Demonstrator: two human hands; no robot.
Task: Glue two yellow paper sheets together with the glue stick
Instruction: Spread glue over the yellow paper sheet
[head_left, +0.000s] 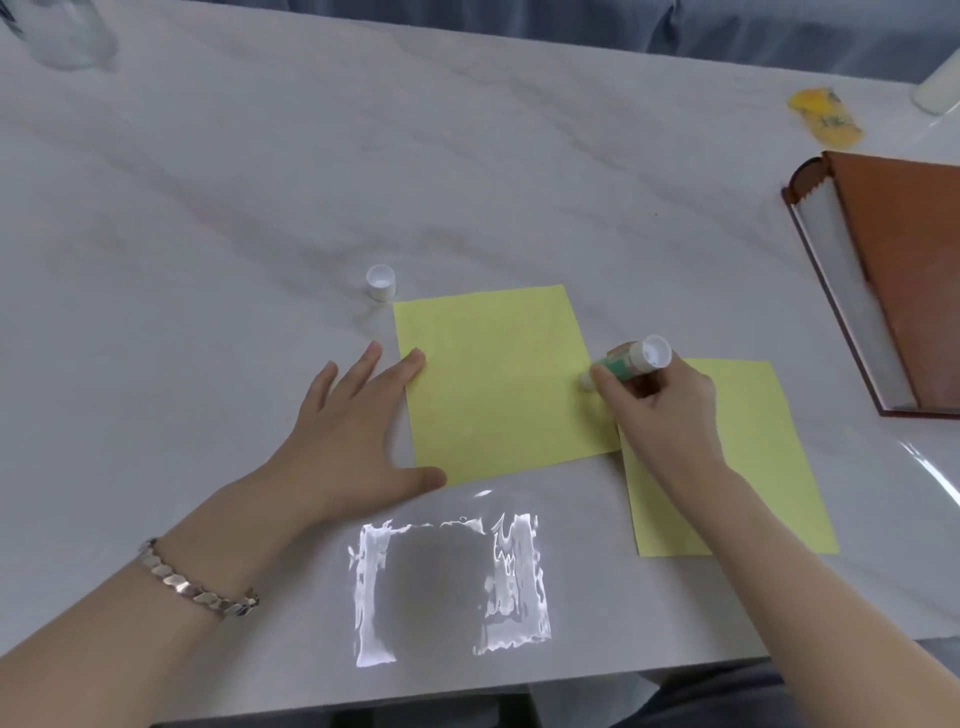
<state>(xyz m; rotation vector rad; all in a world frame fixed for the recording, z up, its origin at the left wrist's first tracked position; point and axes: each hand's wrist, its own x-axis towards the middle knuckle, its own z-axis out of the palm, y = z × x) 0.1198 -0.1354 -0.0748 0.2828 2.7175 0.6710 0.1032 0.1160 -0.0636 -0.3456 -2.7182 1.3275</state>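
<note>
One yellow paper sheet (493, 379) lies flat in the middle of the white marble table (260, 182). My left hand (353, 426) rests flat with spread fingers on its left edge, thumb at the lower left corner. My right hand (660, 410) grips the green and white glue stick (631, 361), whose tip touches the sheet's right edge. A second yellow sheet (769, 467) lies to the right, partly under my right forearm and under the first sheet's corner. The white glue cap (381, 282) stands just beyond the first sheet's top left corner.
A brown folder-like holder (893, 280) with white paper lies at the right. A yellow crumpled item (826, 114) sits far right. A clear container (67, 31) stands at the far left corner. The table's near edge runs just below my forearms.
</note>
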